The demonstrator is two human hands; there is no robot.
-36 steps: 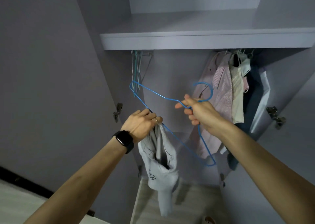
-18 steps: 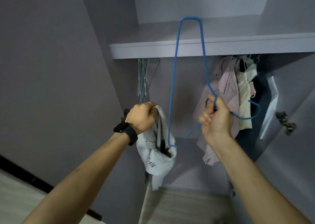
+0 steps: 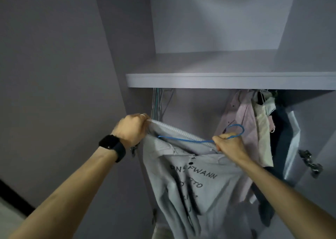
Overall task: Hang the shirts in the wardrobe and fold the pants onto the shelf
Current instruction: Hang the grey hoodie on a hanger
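Note:
A light grey shirt (image 3: 190, 184) with black lettering hangs open in front of the wardrobe, its ribbed collar stretched between my hands. My left hand (image 3: 131, 129) grips the collar's left end. My right hand (image 3: 229, 144) holds the neck of a blue wire hanger (image 3: 234, 131) together with the collar's right end. One blue arm of the hanger runs inside the collar toward my left hand; the rest of it is hidden in the shirt.
A grey shelf (image 3: 227, 80) spans the wardrobe above my hands. Several empty wire hangers (image 3: 157, 102) hang at the left under it. Several hung shirts (image 3: 254, 129) fill the right side. A door hinge (image 3: 311, 162) sticks out at the right.
The hanger, upright above the shelf edge half a second ago, now lies horizontal inside the shirt's collar. The bunched shirt has been spread open between both hands.

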